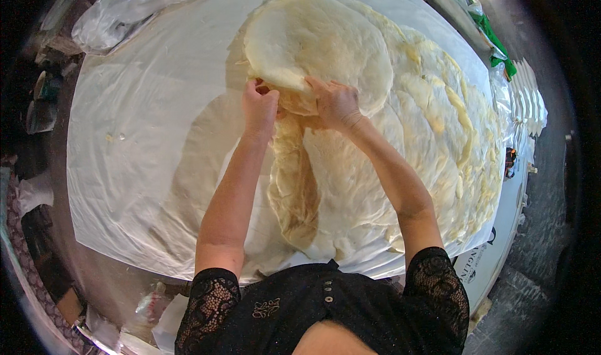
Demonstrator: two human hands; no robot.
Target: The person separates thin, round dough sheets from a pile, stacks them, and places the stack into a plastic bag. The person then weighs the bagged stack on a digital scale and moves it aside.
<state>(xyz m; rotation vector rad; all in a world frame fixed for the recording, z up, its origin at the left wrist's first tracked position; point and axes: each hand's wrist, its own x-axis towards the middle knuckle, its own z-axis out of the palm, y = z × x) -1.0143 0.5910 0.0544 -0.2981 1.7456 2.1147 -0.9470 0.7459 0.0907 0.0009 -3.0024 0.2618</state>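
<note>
A round, cream-coloured pad of fibre wadding (pixel 324 40) lies in front of me, its near edge lifted and folded. My left hand (pixel 261 105) pinches that edge at its left corner, with the fingertips partly hidden. My right hand (pixel 339 102) grips the near edge further right, thumb and fingers on the wadding. Beneath and to the right spreads a wide, lumpy layer of the same off-white fibre (pixel 436 134). A narrow, thicker strip of wadding (pixel 293 181) runs from under the pad toward my body, between my forearms.
White sheeting (pixel 127 167) covers the broad table under the wadding. Clear plastic (pixel 112 19) is bunched at the far left edge. Stacked white folded material (pixel 528 97) and green cloth (pixel 493 36) sit beyond the right edge. A printed white box or board (pixel 490 256) stands at lower right.
</note>
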